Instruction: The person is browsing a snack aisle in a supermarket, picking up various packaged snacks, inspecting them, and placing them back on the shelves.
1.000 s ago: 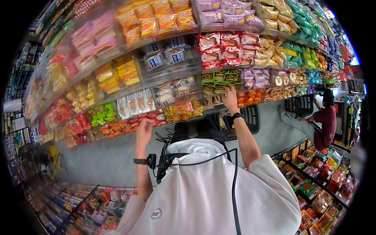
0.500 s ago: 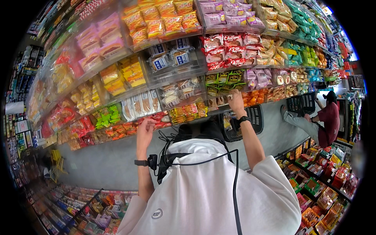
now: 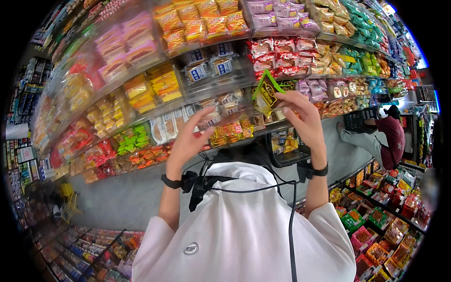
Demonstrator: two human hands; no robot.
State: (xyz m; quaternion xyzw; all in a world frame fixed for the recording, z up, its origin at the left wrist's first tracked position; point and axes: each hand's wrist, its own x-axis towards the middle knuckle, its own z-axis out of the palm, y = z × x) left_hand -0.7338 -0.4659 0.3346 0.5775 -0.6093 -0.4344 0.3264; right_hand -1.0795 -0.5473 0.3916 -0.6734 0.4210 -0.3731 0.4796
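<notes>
Raised in front of the shelves, my right hand (image 3: 304, 116) pinches a small green and dark snack packet (image 3: 268, 95) by its right side. The packet is tilted, one corner pointing up. More green packets (image 3: 287, 86) lie in the bin just behind it. My left hand (image 3: 190, 138) is lifted to the left of it, fingers apart and holding nothing, in front of the bin of clear-wrapped snacks (image 3: 230, 104). Dark straps with small devices circle both wrists.
Tiered clear bins of red packs (image 3: 286, 57), yellow packs (image 3: 164, 87) and orange packs (image 3: 202, 23) rise ahead. A black basket (image 3: 295, 159) holding packets stands on the floor below my right hand. To the right, a person in a dark red shirt (image 3: 391, 136) crouches beside another black basket (image 3: 359, 121).
My right hand has come up and back from the green packets' bin with one packet in it. My left hand has risen and moved right, its fingers spreading.
</notes>
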